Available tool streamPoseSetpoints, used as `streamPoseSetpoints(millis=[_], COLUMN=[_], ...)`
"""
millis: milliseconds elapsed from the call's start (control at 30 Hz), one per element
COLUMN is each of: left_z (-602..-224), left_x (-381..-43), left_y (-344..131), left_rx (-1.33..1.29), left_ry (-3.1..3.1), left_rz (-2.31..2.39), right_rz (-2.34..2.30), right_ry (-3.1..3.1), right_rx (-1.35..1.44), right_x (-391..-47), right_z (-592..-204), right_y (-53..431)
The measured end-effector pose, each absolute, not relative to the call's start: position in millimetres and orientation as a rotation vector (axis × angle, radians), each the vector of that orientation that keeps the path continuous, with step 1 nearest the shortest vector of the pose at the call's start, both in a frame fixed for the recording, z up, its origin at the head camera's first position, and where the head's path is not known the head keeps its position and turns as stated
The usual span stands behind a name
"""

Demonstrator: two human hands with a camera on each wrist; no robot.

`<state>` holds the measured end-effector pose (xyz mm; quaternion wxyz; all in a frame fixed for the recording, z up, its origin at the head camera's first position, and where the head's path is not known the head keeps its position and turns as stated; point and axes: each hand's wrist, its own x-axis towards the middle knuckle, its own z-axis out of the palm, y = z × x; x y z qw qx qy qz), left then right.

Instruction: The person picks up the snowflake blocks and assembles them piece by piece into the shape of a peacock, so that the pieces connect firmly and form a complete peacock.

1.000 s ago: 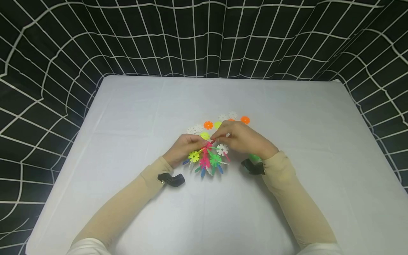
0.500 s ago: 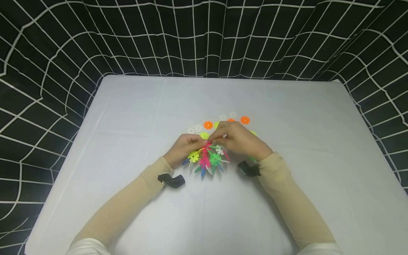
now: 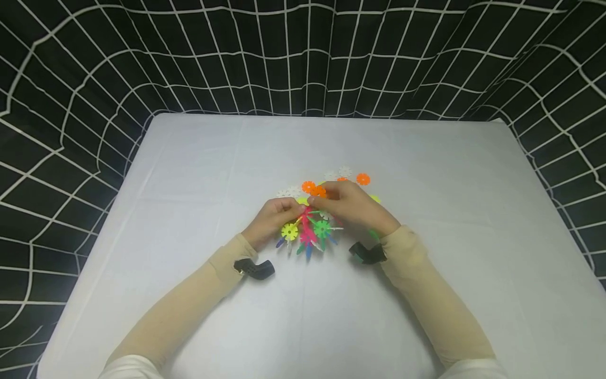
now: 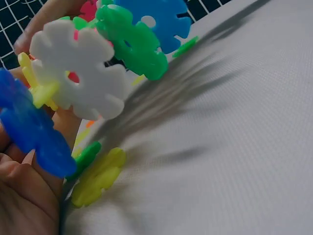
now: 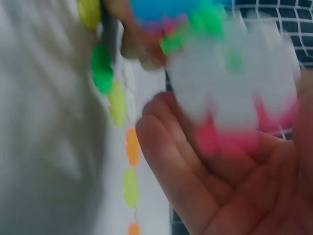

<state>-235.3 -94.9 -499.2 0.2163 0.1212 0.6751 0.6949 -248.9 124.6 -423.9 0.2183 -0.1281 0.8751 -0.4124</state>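
A ball-like cluster of interlocking snowflake discs (image 3: 306,231), in pink, green, yellow, white and blue, hangs between the two hands in the head view. My left hand (image 3: 273,221) pinches its top from the left. At the top right, the thumb and index finger of my right hand (image 3: 357,207) pinch an orange snowflake disc (image 3: 318,191). The left wrist view has a white disc (image 4: 105,73), a blue disc (image 4: 36,129) and a green disc (image 4: 129,44) of the cluster up close. A blurred white disc (image 5: 195,81) and a pink disc (image 5: 227,142) cover part of the right palm.
Loose discs lie on the white table (image 3: 213,163) beyond the hands: white ones (image 3: 344,171), an orange one (image 3: 363,179) and a yellow one (image 3: 375,199). A green disc (image 3: 374,234) lies under the right wrist. A black curtain with white grid lines (image 3: 303,63) surrounds the table.
The cluster has turned, its lower discs shifting slightly right and up. An orange disc now shows at the right fingertips, where a small red edge showed before. The left hand has hardly moved.
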Motion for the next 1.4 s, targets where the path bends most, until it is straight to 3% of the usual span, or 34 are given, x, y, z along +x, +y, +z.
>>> streamPoseSetpoints(millis=[833,1400], left_z=[-499,-504], left_x=[-234,-236], left_y=[-98,-98], left_rx=[0.328,0.502], left_ry=[1.688,1.829], left_rz=[2.023,1.902], right_rz=[-1.301,-1.25], right_ry=[2.339,2.361], right_rx=[-0.284,-0.303], right_x=[-247,-245], right_z=[-428,-427], right_y=[112,111])
